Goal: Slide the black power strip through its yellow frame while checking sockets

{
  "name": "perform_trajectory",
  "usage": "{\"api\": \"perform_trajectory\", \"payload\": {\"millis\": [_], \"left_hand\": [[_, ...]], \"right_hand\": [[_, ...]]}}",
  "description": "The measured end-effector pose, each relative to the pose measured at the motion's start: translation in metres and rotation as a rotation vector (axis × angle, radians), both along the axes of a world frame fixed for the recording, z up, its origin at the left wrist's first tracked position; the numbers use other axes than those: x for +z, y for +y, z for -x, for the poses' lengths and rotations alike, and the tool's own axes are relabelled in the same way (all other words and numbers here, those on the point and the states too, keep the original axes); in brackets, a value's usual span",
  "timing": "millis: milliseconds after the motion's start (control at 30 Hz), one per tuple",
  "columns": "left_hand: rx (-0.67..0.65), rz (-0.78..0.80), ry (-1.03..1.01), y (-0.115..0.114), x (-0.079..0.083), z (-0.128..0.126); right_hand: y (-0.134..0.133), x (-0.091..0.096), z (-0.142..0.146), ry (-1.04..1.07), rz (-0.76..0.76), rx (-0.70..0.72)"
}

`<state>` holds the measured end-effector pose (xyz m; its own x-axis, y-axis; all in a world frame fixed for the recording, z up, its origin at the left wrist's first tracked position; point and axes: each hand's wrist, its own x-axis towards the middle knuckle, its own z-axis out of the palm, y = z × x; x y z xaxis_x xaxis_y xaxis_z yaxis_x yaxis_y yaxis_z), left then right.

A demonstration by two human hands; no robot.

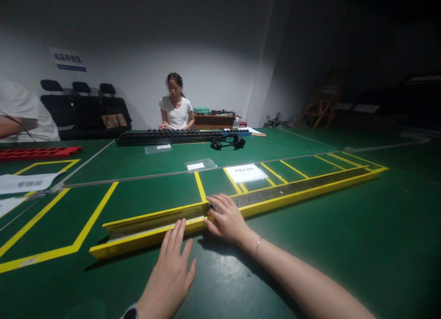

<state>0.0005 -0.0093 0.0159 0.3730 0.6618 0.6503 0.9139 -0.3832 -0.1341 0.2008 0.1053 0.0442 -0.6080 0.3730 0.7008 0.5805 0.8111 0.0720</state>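
A long yellow channel (148,238) lies slantwise across the green table, its near left part hollow with a pale inside. From the middle to the far right end a dark strip (275,190) with small marks like socket holes sits in the channel. My left hand (172,268) is open, its stretched fingertips resting on the channel's front wall. Over the near end of the strip is my right hand (227,220), fingers curled across the channel and thumb at its front edge. Those fingers partly hide the strip's end.
Yellow tape (93,222) marks boxes on the table (310,254). A paper sheet (246,173) and a clear bag (200,164) lie behind the channel. Farther back are a black headband-like device (227,142), a long black rack (165,137) and a seated person (176,112). A red rack (37,152) lies left.
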Motion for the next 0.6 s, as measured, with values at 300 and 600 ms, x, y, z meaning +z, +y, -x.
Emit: {"api": "perform_trajectory", "payload": {"millis": [300, 600], "left_hand": [[0.055, 0.052, -0.010, 0.034, 0.002, 0.013], [-0.082, 0.340, -0.004, 0.041, 0.051, 0.020]], "right_hand": [[0.015, 0.011, -0.040, -0.089, 0.319, -0.140], [0.052, 0.012, -0.140, -0.135, 0.398, -0.345]]}}
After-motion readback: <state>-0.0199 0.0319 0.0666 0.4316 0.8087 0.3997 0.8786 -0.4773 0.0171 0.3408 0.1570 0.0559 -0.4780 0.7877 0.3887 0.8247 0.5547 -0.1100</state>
